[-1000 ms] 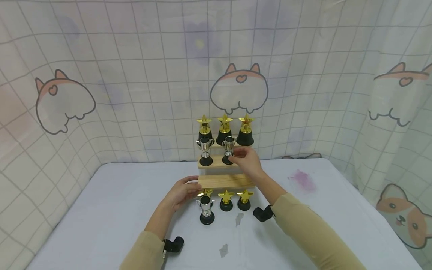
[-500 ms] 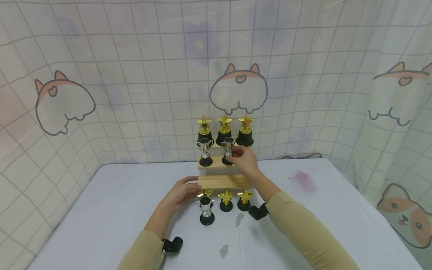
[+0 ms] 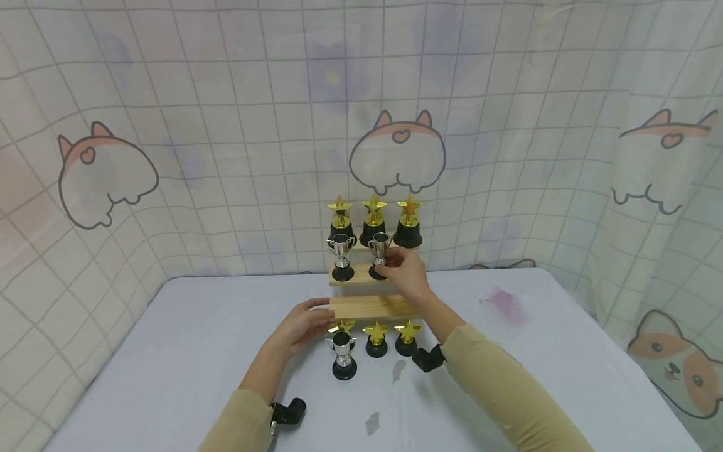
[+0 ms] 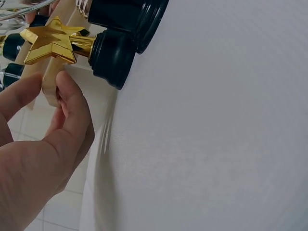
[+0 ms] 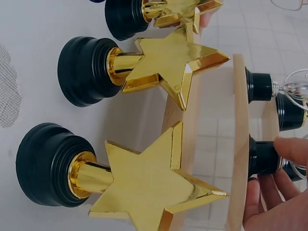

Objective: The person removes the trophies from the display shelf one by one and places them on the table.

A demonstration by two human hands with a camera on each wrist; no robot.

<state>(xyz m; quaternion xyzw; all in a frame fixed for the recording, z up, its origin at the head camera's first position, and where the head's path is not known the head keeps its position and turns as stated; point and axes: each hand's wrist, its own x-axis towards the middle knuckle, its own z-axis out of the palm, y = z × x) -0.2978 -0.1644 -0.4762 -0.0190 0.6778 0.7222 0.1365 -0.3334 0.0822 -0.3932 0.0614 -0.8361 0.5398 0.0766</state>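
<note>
My right hand (image 3: 408, 273) pinches a silver trophy cup (image 3: 380, 243) low down, near its black base. In the right wrist view, that base (image 5: 262, 156) stands on the middle wooden shelf, with thumb and fingers around its upper part. Another silver trophy cup (image 3: 341, 246) stands to its left on the same shelf (image 3: 358, 274). My left hand (image 3: 302, 325) pinches the left end of the lowest shelf (image 3: 373, 307); the left wrist view shows thumb and fingers on either side of the board's end (image 4: 51, 86).
Behind, the top shelf bears a row of gold star trophies (image 3: 374, 220). Before the rack, smaller star trophies (image 3: 376, 340) and a silver trophy cup (image 3: 343, 356) stand on the white table (image 3: 169, 364). A patterned curtain (image 3: 254, 125) hangs behind.
My right forearm has swung slightly left, and the pinched trophy cup has shifted very little leftward with the hand. My left hand keeps its place on the shelf end.
</note>
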